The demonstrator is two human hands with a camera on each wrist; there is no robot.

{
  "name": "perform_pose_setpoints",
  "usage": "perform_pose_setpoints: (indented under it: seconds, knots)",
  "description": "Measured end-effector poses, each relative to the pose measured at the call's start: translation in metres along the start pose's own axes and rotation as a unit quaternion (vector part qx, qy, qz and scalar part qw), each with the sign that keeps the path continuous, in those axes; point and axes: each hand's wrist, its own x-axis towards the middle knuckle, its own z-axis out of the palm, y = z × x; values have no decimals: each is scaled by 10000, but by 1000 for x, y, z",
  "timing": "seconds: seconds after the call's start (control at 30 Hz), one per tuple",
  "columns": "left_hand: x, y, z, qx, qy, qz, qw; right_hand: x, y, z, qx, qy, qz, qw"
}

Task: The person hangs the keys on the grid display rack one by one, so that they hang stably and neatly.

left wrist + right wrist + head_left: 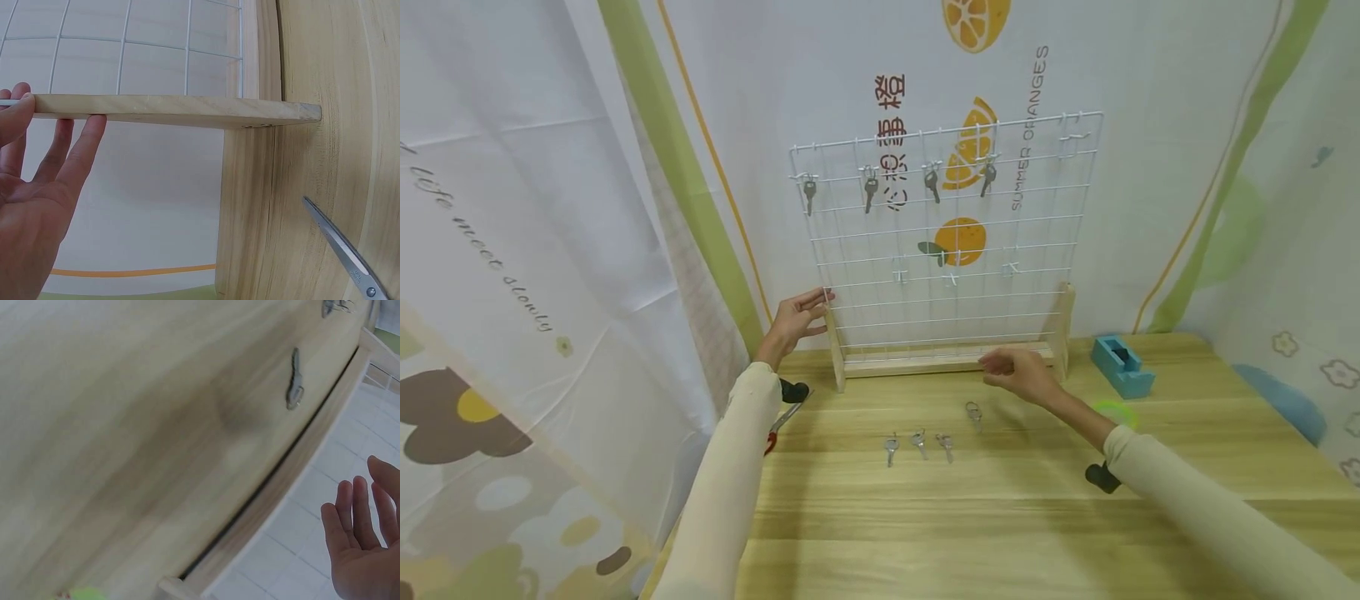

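Note:
A white wire grid [951,131] stands upright in a wooden stand [947,363]. Several keys [871,192] hang from hooks along its upper part. My left hand [793,321] grips the stand's left post near its top; in the left wrist view the thumb lies on one side of the post [175,107] and fingertips touch the other. My right hand [1018,377] hovers before the stand's right half, fingers loosely bent, nothing in them. Below it a key with a ring [973,414] lies on the table, near several more keys [919,443].
White hooks [951,279] without keys sit lower on the grid, and one [1073,137] at its upper right. Scissors [347,250] lie left of the stand. A blue tape dispenser [1122,367] and a green ring [1116,411] are at the right. A printed curtain [737,83] hangs behind.

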Motion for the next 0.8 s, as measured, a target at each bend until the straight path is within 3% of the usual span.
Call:
perform_pose_setpoints:
  seconds: [0.13,0.37,0.53,0.8]
  knots:
    - [0,0,2,15,-24,-2,10000,-3,4,11,23,-115,122,9999]
    - [-1,0,2,58,33,-18,10000,-7,10,25,105,-181,-79,9997]
    - [1,1,2,91,3,-35,10000,-12,16,33,193,-371,226,9989]
    - [1,1,-1,51,23,-63,10000,-12,22,46,42,-443,331,9985]
